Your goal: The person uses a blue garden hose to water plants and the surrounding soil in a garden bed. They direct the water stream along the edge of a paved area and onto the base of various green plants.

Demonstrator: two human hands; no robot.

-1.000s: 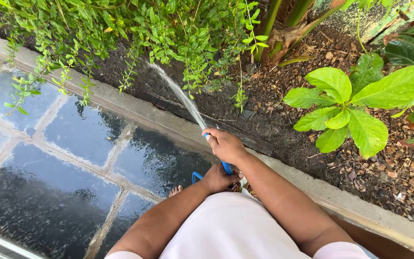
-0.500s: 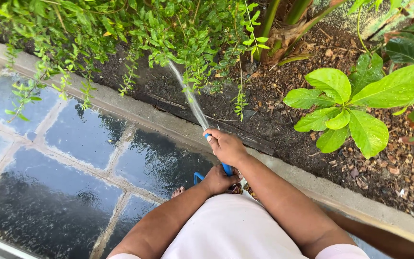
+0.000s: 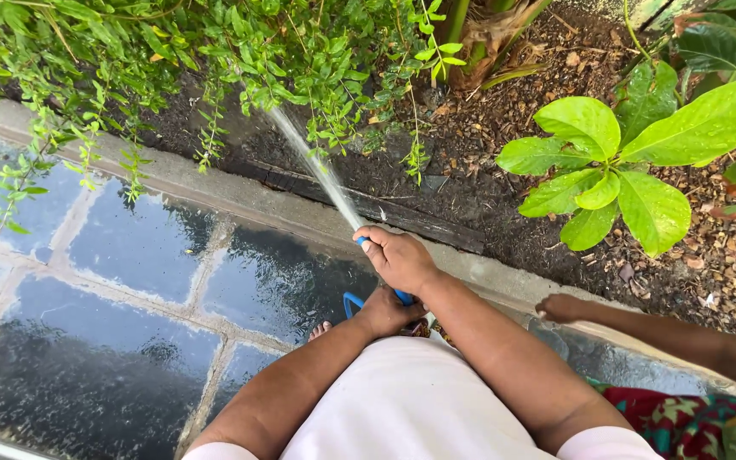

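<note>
My right hand [image 3: 397, 258] grips the end of a blue hose [image 3: 403, 296], thumb over the opening. A water jet [image 3: 313, 166] shoots from it up and to the left into a leafy green bush [image 3: 215, 51]. Just below, my left hand [image 3: 385, 313] holds the same hose where it bends back toward me. My bare toes [image 3: 320, 329] show under the hands on the wet paving.
Wet dark paving slabs [image 3: 129, 307] fill the left; a concrete kerb [image 3: 240, 200] divides them from a mulched soil bed [image 3: 513, 187]. A large-leaved plant [image 3: 615, 170] stands at the right. Another person's hand [image 3: 560, 307] reaches in from the right.
Another person's hand and arm have come in from the right above the kerb. The water jet has swung slightly left. My hands stay on the hose.
</note>
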